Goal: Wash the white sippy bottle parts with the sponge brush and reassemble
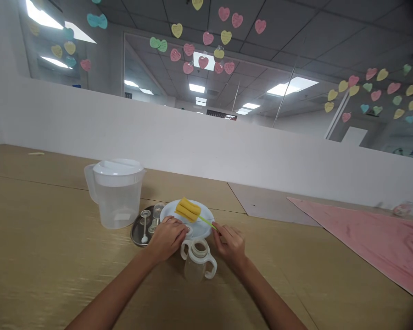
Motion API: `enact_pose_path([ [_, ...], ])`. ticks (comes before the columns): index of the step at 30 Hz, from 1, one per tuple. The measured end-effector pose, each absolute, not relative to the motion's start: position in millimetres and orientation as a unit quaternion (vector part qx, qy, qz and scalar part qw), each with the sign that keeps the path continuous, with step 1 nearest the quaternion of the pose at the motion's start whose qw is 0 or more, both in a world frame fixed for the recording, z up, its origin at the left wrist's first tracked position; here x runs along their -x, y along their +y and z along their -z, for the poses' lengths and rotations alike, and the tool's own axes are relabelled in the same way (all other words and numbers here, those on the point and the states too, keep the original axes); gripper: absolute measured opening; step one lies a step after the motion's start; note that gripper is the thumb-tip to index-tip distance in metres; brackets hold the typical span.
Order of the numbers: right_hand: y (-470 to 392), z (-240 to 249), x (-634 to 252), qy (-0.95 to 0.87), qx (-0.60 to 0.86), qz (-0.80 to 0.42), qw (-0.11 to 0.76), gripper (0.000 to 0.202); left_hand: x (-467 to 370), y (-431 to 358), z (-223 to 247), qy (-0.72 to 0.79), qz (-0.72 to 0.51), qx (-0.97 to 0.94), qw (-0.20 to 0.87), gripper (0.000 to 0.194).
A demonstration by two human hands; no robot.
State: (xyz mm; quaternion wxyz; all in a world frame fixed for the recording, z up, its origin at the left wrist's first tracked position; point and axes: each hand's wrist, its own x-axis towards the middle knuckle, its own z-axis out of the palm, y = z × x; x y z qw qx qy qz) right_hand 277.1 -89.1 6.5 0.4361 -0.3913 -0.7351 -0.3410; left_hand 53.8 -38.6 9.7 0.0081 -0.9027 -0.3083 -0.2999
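My right hand (230, 245) is closed round the thin green handle of a bottle brush (187, 209), whose yellow sponge head lies over the white plate (207, 214). At the plate's near left edge, my left hand (168, 236) has its fingers closed at a small white round part (190, 230), which they partly hide. Between my wrists stands an uncapped baby bottle (195, 266) with two white handles, upright on the table. Left of the plate, a dark round tray (136, 233) holds a white straw piece with a ball end (144, 227) and a clear dome-shaped cover (158, 211).
A translucent lidded pitcher (119, 197) stands behind the tray on the left. A pink sheet (375, 243) covers the table's right side, with a small glass-like object (403, 209) at its back. A white low wall (206, 142) bounds the brown table (62, 229).
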Motion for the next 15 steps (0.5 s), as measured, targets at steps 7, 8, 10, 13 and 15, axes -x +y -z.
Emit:
enact_pose_path([
  [7,-89.3,-5.5,-276.8,-0.738,0.387,0.328,0.445,0.016,-53.5,-36.4,-8.2,-0.313,0.314,0.895,0.048,0.03],
  [8,-89.2,-5.3,-276.8,-0.739,0.386,0.328,0.444,0.016,-53.8,-37.2,-8.7,-0.319,0.318,0.891,0.05,0.029],
  [10,-89.2,-5.3,-276.8,-0.742,0.383,0.329,0.442,0.016,-53.9,-39.0,-10.4,-0.327,0.323,0.887,0.042,0.027],
  [13,-88.9,-5.8,-276.9,-0.741,0.376,0.333,0.446,0.016,-52.9,-40.7,-12.6,-0.332,0.327,0.885,0.016,0.024],
  [15,-88.8,-6.2,-277.1,-0.74,0.375,0.338,0.445,0.016,-52.2,-40.7,-12.7,-0.336,0.327,0.883,0.006,0.024],
])
